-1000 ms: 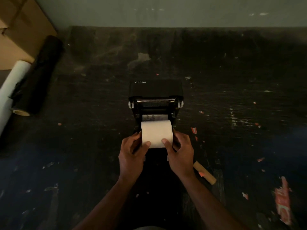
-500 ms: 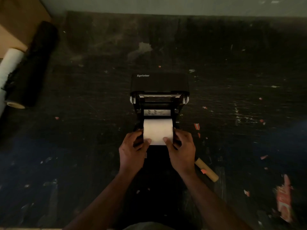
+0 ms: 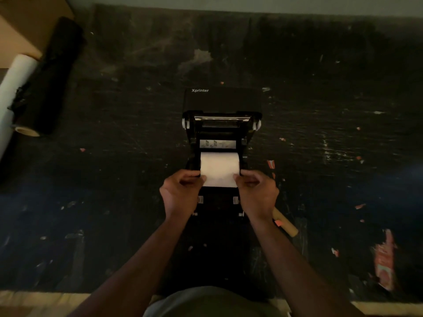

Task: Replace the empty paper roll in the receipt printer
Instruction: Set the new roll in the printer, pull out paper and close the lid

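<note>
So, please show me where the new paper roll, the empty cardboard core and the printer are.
new paper roll (image 3: 219, 167): head view, on its white top.
empty cardboard core (image 3: 287, 224): head view, on its bare tan side.
printer (image 3: 223, 99): head view, on its black upper cover.

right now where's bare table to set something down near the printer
The widest open patch lies left of the printer, between it and the black roll. Right of it there is room too, though scraps dot the table there. By the right hand it's crowded: the cardboard core lies there.
</note>
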The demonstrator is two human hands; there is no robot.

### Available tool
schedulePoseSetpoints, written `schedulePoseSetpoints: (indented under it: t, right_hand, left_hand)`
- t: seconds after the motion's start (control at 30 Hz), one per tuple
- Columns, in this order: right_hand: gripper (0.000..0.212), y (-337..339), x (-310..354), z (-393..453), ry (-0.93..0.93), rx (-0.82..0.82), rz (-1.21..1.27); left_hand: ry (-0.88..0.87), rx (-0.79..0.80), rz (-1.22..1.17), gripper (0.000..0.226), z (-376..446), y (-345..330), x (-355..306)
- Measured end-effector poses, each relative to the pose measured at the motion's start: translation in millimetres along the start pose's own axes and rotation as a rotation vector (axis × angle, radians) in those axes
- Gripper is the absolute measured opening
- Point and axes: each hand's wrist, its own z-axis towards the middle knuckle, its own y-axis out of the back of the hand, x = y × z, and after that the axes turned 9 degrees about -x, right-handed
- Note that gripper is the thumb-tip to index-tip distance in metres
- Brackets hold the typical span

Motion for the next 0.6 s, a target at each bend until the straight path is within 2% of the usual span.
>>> schedulePoseSetpoints:
  t: [0.1,0.2,0.27,0.43,0.6]
  right_hand:
    - [0.01,2.3,0.6,3.4,-0.062,0.042,0.073]
    - [0.012,0.8,2.1,13.3,-0.377,0.123,0.227]
    - [0.014,2.9,3.1,18.9,-0.523,0.198,0.303]
    - [0.011,16.4,4.5,29.4,-0.55,0.342,0.279]
    - [0.014,24.7,3.6,34.0,-0.554,0.45,0.206]
  left_hand:
    - [0.082,0.053,-0.033,0.016,3.2,2.8,0.6]
    - [0.305,0.157,-0.162,0.013,12.7,2.0,0.5]
    - [0.416,0.189,-0.207,0.011,18.4,1.5,0.7]
    - [0.487,0.266,-0.17,0.023,26.4,5.0,9.1]
    - [0.511,0.385,-0.219,0.018,25.8,6.2,15.1]
